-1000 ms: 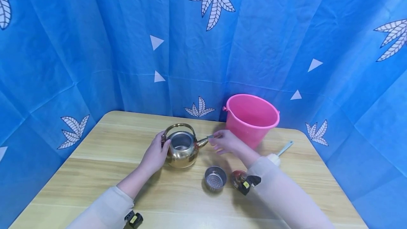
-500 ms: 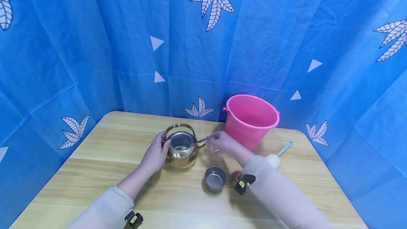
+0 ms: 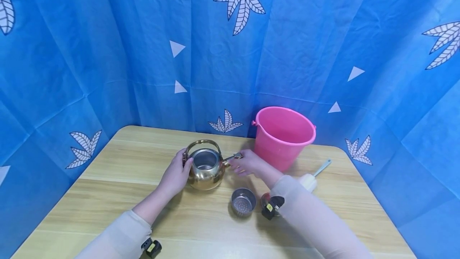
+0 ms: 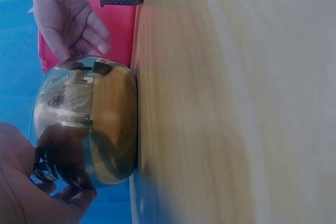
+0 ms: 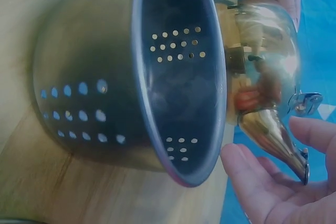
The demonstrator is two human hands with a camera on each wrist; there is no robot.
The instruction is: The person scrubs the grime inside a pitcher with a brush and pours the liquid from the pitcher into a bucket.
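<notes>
A shiny gold kettle (image 3: pixel 205 177) stands lidless on the table, its arched handle (image 3: pixel 203 142) upright. My left hand (image 3: pixel 177 173) grips its left side at the handle's base, thumb near the rim; in the left wrist view the fingers (image 4: pixel 71 198) curl against the body. My right hand (image 3: pixel 248 163) is at the spout (image 3: pixel 228 161), which has a small hinged cap at its tip. In the right wrist view, the fingers (image 5: pixel 241 166) of that hand spread loosely on both sides of the spout (image 5: pixel 268 135).
A perforated metal strainer cup (image 3: pixel 243 202) sits in front of the kettle. Partly under my right forearm lies a round reddish lid (image 3: pixel 265 199). A pink bucket (image 3: pixel 284 143) stands behind, with a pale-handled brush (image 3: pixel 316 175) to its right. A blue curtain (image 3: pixel 230 51) surrounds the table (image 3: pixel 118 171).
My right hand has shifted left along the spout from its tip toward the kettle body, and the right forearm followed slightly. The left hand and the kettle hold still.
</notes>
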